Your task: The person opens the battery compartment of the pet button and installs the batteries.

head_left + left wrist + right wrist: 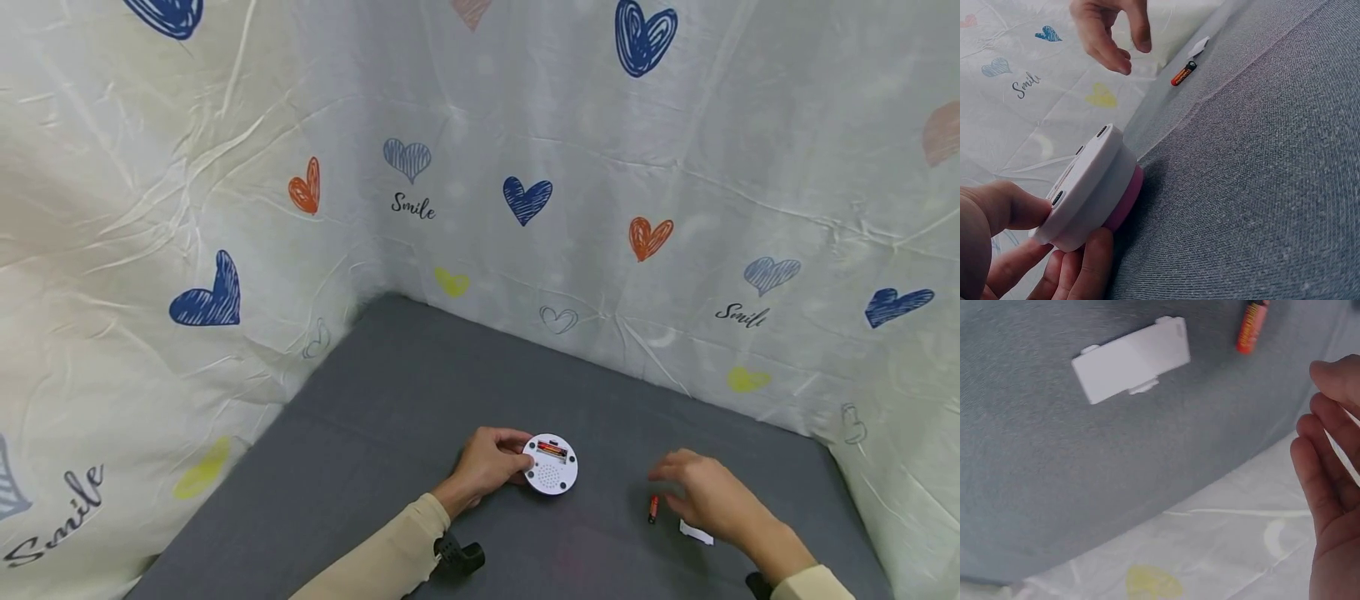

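My left hand (487,462) grips the edge of a round white battery-powered device (550,477), thumb on its upper face and fingers beneath. That face has a battery compartment with a red-and-black battery (552,449) in it, a patch of small holes and dark feet. In the left wrist view, the device's lower part is pink. Over the grey cloth, my right hand (708,492) hovers with loosely bent fingers, holding nothing. A loose red-and-black battery (653,509) lies close by it. Beside that battery, a white battery cover (1132,360) rests flat, partly hidden by the hand in the head view.
Grey cloth (420,375) covers the table surface. White sheeting printed with hearts (525,200) rises along the back and sides. A black strap mount (459,557) sits at my left wrist.
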### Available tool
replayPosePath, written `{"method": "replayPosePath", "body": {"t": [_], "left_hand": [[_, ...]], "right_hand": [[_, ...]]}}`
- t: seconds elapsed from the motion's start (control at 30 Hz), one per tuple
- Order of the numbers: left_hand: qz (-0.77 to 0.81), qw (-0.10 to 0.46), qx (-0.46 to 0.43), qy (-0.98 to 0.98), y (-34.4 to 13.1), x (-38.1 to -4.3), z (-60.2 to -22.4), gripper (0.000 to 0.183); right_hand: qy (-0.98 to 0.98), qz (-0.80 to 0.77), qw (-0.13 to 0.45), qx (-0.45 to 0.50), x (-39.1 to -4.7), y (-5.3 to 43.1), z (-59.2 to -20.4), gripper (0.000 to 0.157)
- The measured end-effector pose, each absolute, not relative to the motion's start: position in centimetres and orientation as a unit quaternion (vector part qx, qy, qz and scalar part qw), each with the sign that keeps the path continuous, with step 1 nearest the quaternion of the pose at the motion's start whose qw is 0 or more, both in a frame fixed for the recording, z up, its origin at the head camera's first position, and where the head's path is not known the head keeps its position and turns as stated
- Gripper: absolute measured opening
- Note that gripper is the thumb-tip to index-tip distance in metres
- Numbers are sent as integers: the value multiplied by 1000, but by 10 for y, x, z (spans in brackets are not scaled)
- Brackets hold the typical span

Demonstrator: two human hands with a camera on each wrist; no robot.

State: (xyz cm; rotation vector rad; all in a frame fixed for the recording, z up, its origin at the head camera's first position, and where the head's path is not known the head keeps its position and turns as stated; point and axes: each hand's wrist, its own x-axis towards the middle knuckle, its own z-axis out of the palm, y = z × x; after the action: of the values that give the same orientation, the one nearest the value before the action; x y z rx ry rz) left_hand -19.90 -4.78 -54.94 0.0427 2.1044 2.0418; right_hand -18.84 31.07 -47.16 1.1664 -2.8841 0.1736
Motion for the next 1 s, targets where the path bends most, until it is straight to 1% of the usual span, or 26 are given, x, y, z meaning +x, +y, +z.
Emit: {"method": "replayPosePath", "body": {"t": [0.2,0.37,0.53,0.7,0.87,1.0], "left_hand": [[692,101,14,715,-48,-199,-551,35],[693,104,13,714,-48,-200,-551,34],[693,106,15,713,-48,-199,-550,34],[699,105,20,707,-48,-199,-551,35],[700,103,21,706,-48,-198,-551,36],[700,102,19,707,-48,-197,-551,35]], "right_hand": [[-906,32,23,422,-187,313,-481,34],[-901,20,23,432,-186,313,-487,37],[-899,22,17,438,-185,312,-495,33],[-900,26,6,436,-184,312,-503,26],[-893,23,21,448,-183,313,-511,26],[-886,23,50,461,-184,314,-517,27]]}}
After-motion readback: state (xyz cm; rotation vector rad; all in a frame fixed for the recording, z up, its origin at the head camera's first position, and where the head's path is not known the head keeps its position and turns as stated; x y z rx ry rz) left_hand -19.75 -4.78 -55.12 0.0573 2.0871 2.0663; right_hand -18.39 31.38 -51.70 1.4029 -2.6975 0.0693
